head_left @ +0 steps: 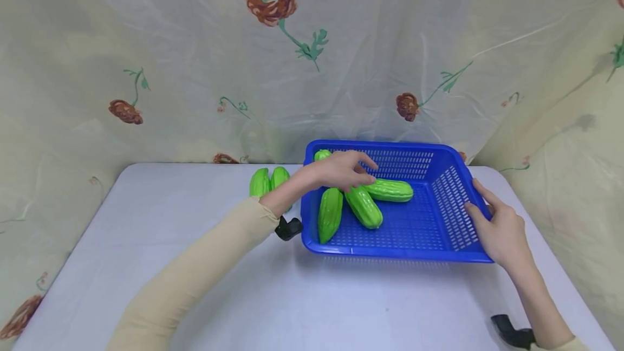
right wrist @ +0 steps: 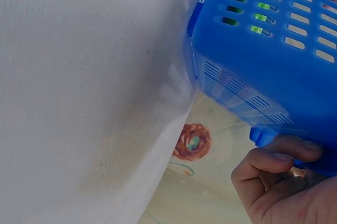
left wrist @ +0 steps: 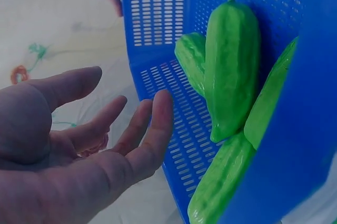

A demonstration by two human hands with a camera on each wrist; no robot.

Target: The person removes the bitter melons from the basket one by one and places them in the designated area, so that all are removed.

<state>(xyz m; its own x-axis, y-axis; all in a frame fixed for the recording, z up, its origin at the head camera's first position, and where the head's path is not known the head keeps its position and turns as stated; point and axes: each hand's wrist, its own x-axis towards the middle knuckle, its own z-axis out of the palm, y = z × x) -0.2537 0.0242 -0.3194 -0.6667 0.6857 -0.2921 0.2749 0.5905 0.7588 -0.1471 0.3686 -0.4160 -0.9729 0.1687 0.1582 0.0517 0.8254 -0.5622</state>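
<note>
Gourds (head_left: 363,208) lie in and left of the basket (head_left: 414,226).

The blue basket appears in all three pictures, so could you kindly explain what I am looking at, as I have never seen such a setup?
There is no robot here, only a person's two bare hands. The wide picture comes from a camera worn on the head; the two closer ones come from cameras worn on each wrist. On the white table, two green gourds lie left of the blue basket. Four more gourds lie inside it. The right hand grips the basket's right rim, while the left hand hovers over its left part, holding nothing.
</note>
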